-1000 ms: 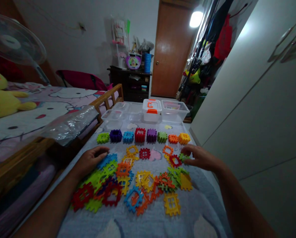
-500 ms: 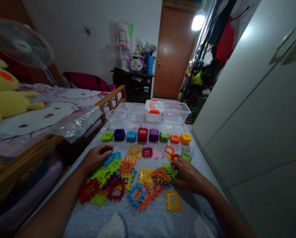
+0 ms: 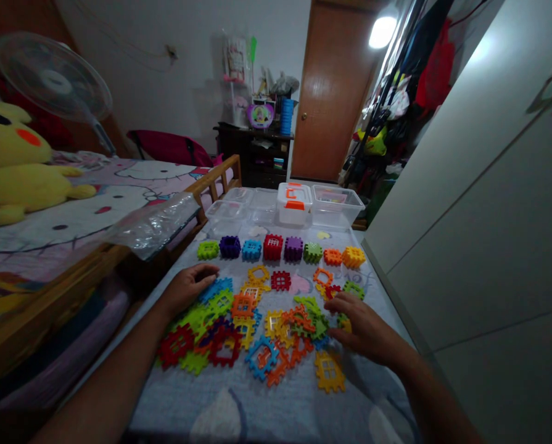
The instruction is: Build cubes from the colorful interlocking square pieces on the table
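Observation:
A heap of flat, toothed plastic squares (image 3: 252, 333) in red, green, blue, yellow and orange lies on a pale blue blanket (image 3: 276, 407). Behind it stands a row of several assembled cubes (image 3: 274, 246) in mixed colours. My left hand (image 3: 189, 285) rests palm down at the heap's left edge, fingers stretched out over a blue piece. My right hand (image 3: 359, 327) lies on the heap's right side, its fingers curled over green and yellow pieces; I cannot make out whether it grips one.
Clear plastic tubs (image 3: 335, 205) and a white box with an orange latch (image 3: 294, 205) stand at the far end. A bed with a yellow plush toy (image 3: 21, 166) and a fan (image 3: 56, 77) are on the left. A white wardrobe (image 3: 488, 203) is close on the right.
My right hand has come back from the far right loose pieces to the heap's right side and shifted pieces there. The left hand has stayed put. The camera has drifted left.

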Available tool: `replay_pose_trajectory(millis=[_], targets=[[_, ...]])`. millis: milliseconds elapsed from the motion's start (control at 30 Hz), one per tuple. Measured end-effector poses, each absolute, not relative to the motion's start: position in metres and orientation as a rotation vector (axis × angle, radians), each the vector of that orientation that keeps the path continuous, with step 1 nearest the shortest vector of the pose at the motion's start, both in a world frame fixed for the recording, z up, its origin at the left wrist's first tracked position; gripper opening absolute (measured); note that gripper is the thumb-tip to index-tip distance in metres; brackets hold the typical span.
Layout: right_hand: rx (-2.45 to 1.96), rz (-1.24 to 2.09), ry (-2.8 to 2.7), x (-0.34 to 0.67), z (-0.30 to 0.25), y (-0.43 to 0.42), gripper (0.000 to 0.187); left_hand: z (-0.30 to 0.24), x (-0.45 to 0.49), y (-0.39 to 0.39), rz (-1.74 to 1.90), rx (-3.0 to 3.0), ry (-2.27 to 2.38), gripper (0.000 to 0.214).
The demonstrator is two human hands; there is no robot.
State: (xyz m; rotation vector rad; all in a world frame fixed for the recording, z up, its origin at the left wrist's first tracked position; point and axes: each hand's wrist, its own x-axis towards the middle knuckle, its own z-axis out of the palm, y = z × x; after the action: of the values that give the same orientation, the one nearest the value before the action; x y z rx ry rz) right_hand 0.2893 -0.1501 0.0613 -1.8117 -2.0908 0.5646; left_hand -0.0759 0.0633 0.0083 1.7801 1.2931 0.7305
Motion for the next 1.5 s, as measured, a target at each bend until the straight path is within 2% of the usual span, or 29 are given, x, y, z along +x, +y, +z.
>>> replay_pose_trajectory(millis=[133, 167, 200, 333, 400, 533, 800, 1033, 1100, 1267, 1400, 1500], targets=[[-1.775, 0.534, -2.183, 0.257, 0.059, -0.140, 0.062, 0.006, -0.077, 0.064, 0.741, 1.773, 1.285, 0.055], [-1.781, 0.516, -2.205, 0.251, 0.058, -0.137, 0.063, 0.004, -0.078, 0.065, 0.743, 1.775, 1.283, 0.055], [-1.787, 0.512, -2.225, 0.247, 0.058, -0.134, 0.059, 0.003, -0.078, 0.065, 0.745, 1.780, 1.279, 0.054], [-1.777, 0.534, -2.220, 0.243, 0.060, -0.124, 0.023, -0.003, -0.080, 0.068, 0.744, 1.799, 1.253, 0.051], [-1.767, 0.515, -2.161, 0.247, 0.060, -0.119, 0.016, -0.004, -0.081, 0.068, 0.740, 1.805, 1.239, 0.050], [-1.785, 0.477, -1.946, 0.259, 0.053, -0.107, 0.019, -0.004, -0.081, 0.068, 0.737, 1.800, 1.239, 0.050], [-1.738, 0.657, -1.534, 0.268, 0.030, -0.094, 0.033, -0.003, -0.080, 0.068, 0.754, 1.773, 1.254, 0.054], [-1.893, 0.353, -1.537, 0.280, 0.026, -0.094, 0.046, -0.004, -0.081, 0.069, 0.756, 1.768, 1.256, 0.052], [-1.898, 0.268, -1.536, 0.285, 0.025, -0.095, 0.044, -0.003, -0.081, 0.069, 0.764, 1.765, 1.252, 0.052], [-1.858, 0.195, -1.656, 0.287, 0.024, -0.098, 0.017, 0.001, -0.079, 0.067, 0.751, 1.774, 1.266, 0.052], [-1.874, 0.243, -1.763, 0.286, 0.028, -0.104, 0.017, 0.002, -0.078, 0.066, 0.768, 1.766, 1.259, 0.054], [-1.781, 0.456, -1.943, 0.287, 0.036, -0.116, 0.019, 0.002, -0.078, 0.066, 0.768, 1.761, 1.267, 0.054]])
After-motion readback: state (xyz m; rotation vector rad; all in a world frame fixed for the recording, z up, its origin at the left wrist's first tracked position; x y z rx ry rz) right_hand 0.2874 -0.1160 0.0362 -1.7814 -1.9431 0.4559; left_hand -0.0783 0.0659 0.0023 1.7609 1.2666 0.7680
